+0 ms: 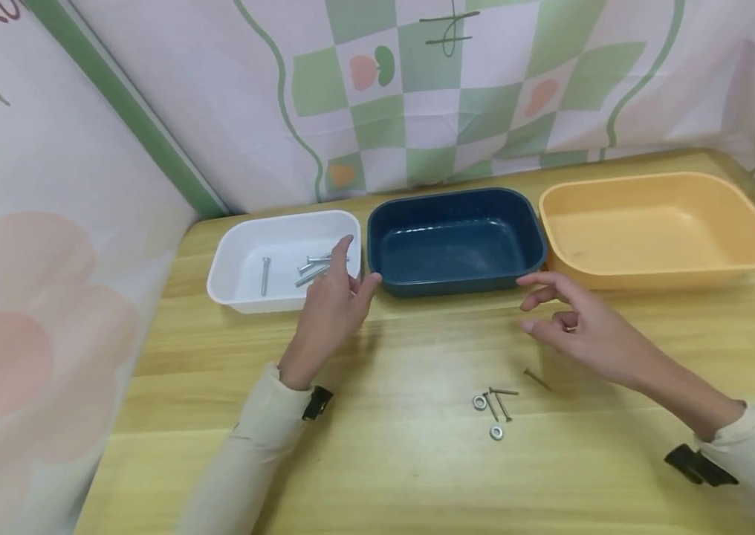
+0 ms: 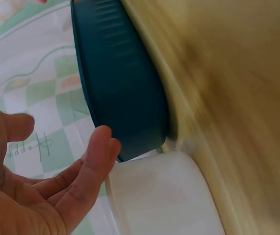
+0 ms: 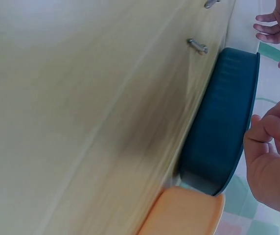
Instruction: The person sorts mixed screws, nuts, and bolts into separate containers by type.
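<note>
White tray [image 1: 237, 260] upright, left of centre in head view, silver bolts [image 1: 265, 277] lying inside. Four screws [image 1: 538, 380], two nuts [image 1: 492, 432] loose, lower centre.

We see a wood-grained table [image 1: 411, 483] below, and along its far side a pale hanging cloth [image 1: 434, 111] with green checks [image 1: 377, 122], small fruit motifs [image 1: 362, 72] and dark lettering [image 1: 449, 16]. To the left, past a slanting green stripe [image 1: 127, 104], we find a big pink flower [image 1: 3, 360] (its left petals run out of view).
</note>
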Tool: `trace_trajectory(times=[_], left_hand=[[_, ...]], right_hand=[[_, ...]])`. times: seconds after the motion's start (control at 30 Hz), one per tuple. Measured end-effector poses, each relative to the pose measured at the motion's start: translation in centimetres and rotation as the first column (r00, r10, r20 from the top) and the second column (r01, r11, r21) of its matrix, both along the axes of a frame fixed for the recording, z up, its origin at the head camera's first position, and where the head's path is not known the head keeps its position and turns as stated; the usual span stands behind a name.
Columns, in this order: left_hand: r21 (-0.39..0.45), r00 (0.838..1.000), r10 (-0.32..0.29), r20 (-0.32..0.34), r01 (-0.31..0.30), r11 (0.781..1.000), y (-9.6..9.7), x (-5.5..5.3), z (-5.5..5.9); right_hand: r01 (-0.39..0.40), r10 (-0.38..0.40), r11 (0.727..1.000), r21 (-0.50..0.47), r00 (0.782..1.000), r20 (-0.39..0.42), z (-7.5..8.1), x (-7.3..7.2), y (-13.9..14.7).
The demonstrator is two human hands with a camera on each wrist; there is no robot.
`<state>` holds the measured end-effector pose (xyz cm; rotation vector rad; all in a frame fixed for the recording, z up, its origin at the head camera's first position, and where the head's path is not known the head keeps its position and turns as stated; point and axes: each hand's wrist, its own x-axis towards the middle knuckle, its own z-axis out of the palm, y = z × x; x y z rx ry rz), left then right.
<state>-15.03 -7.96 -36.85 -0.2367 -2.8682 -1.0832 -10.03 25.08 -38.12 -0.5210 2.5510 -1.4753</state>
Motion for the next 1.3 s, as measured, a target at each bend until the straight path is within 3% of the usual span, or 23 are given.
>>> trace_trajectory(times=[0.3,0.6,0.93,1.3], left_hand=[[-0.01,0.992,-0.022,0.127,0.024,1.0,1.0,-0.4,0.0],[-0.013,0.992,-0.022,0.125,0.024,1.0,1.4,-0.6,-0.7],[-0.01,0.984,-0.008,0.177,0.01,1.0,1.8,-1.2,-1.4],[-0.019,0.981,0.015,0.191,-0.012,1.0,2.6,-1.9,-1.9]], right_hand=[[0.036,-0.036,0.998,0.054,0.999,0.004,-0.6,0.9,1.9],[0.052,-0.059,0.992,0.116,0.997,0.054,-1.0,1.9,4.6],[0.039,-0.048,0.991,0.131,0.997,0.064,-1.9,2.9,6.2],[0.011,-0.017,0.995,0.102,0.998,0.061,-3.0,4.0,5.8]])
